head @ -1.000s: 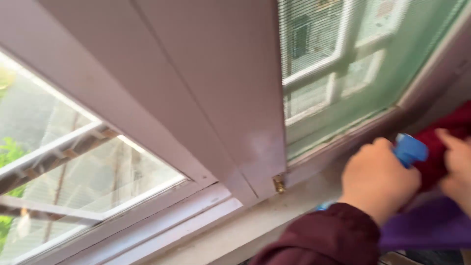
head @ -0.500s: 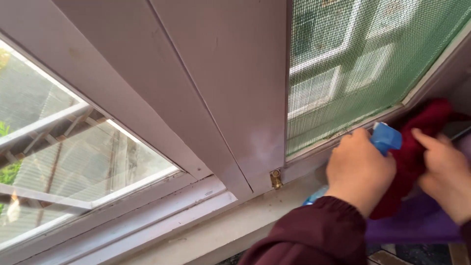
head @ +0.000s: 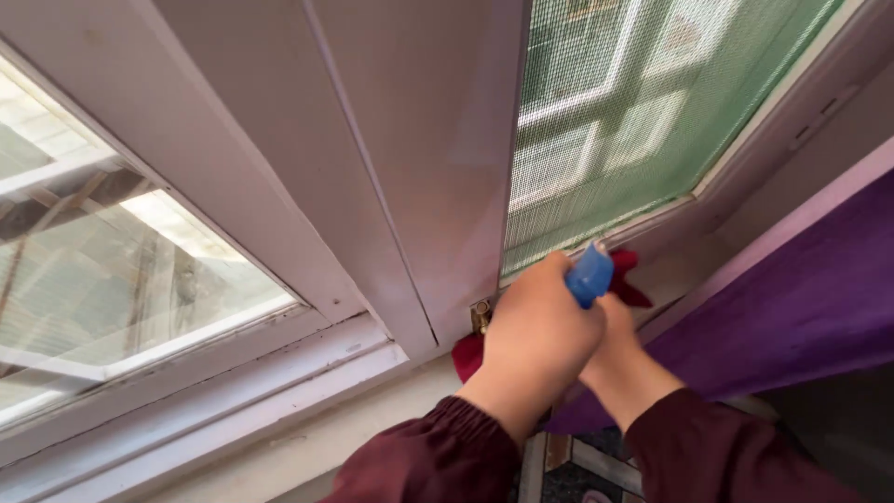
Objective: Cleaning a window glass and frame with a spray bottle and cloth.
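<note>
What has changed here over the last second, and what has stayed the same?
Both hands slid left along the sill: the right hand brought the red cloth from the mesh panel to the frame corner by the brass fitting. The left hand still grips the blue spray bottle.

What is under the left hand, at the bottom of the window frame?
Under the left hand a red cloth shows at both sides, and a blue spray head sticks out above. The bottle's body and most of the right hand are covered.

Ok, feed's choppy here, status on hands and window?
Left hand grips blue spray bottle. Right hand behind it, on red cloth at the sill. Nothing blocking.
</note>
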